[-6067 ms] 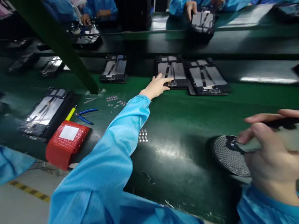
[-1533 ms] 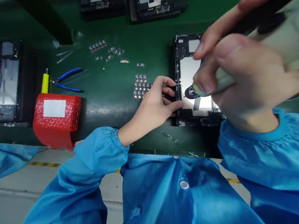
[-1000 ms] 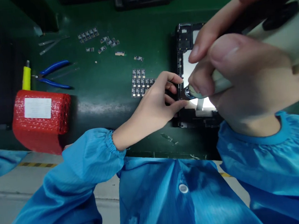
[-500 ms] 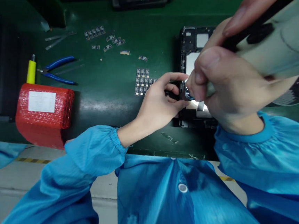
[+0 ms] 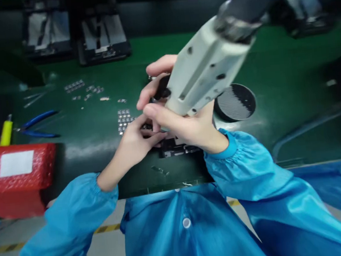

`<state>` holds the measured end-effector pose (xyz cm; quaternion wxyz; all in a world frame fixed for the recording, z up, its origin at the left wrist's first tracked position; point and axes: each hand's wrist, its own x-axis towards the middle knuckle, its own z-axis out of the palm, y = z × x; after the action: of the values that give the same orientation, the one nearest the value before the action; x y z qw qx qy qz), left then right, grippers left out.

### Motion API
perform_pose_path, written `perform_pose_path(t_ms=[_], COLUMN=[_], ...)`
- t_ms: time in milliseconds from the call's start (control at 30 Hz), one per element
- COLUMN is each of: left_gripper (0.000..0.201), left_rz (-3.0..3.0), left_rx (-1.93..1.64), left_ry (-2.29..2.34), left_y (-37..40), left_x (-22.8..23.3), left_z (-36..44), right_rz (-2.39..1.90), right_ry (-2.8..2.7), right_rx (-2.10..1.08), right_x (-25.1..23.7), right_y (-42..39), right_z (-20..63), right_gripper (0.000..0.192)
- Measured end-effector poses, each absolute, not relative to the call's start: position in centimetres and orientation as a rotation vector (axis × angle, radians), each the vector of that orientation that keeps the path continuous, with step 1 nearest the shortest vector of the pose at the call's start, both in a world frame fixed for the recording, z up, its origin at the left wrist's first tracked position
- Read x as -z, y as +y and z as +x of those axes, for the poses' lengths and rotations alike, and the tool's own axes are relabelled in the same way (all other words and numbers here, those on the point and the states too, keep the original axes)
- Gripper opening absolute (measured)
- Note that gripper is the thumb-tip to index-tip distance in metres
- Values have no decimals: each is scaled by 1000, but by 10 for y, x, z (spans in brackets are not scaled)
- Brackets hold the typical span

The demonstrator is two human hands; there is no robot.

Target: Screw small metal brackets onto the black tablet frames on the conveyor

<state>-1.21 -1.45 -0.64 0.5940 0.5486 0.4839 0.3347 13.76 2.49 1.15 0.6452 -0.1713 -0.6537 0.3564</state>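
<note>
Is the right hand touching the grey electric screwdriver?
Touching. The head view shows the right hand wrapped around the lower body of the electric screwdriver, fingers pressed on it.

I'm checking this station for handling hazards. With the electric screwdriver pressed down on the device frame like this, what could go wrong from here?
1. The left hand pinches the device frame right beside the screwdriver's tip, which the hands hide; a slip could jab a finger.
2. The right hand grips the electric screwdriver low while its body leans, so the bit may sit crooked.
3. Small chips lie loose beside the left hand; a nudge could scatter them.
</note>
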Motion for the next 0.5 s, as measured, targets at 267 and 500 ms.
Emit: perform_pose_path(t_ms=[267,500], left_gripper=[40,56], left_rz=[1307,1429], left_rx=[-612,-312], left_ry=[1197,1316], left_y=[-10,13], left_x=[-4,-27], left_z=[-20,-21], right_rz=[-460,-485], right_ry=[-1281,-1081], right_rx=[-336,-121], right_x=[-1,30], right_y=[43,57], right_z=[309,340], right_gripper=[40,53])
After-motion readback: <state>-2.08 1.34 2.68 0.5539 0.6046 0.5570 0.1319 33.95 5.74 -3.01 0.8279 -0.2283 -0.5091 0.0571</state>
